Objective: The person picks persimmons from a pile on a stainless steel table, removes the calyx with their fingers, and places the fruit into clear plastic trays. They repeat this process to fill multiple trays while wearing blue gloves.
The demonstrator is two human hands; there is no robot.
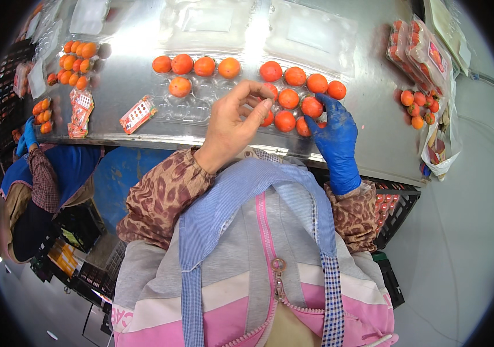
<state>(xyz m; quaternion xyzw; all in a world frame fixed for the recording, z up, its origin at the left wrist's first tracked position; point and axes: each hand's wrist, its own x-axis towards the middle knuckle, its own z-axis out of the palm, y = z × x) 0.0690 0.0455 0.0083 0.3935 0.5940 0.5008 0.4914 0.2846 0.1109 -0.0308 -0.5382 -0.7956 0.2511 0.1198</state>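
My right hand (pixel 336 130), in a blue glove, has its thumb and fingers around an orange-red persimmon (pixel 312 106) at the right side of a clear plastic tray. More persimmons (pixel 288 99) fill rows of that tray, and its clear lid (pixel 312 32) lies folded back behind. Bare, my left hand (pixel 236 123) hovers between this tray and a second one, fingers curled but apart, with nothing visible in them. The second clear tray (pixel 182 108) has a back row of persimmons (pixel 204 66) and one more in front; its other visible cups are bare.
Printed cards (pixel 138 115) lie on the metal table (pixel 112 86). Packed trays (pixel 424 54) and loose persimmons (pixel 418 106) are at the right, beside a white plastic bag (pixel 446 152). At left, a co-worker's blue-gloved hands (pixel 28 136) touch persimmons. A black crate (pixel 398 212) stands below the table.
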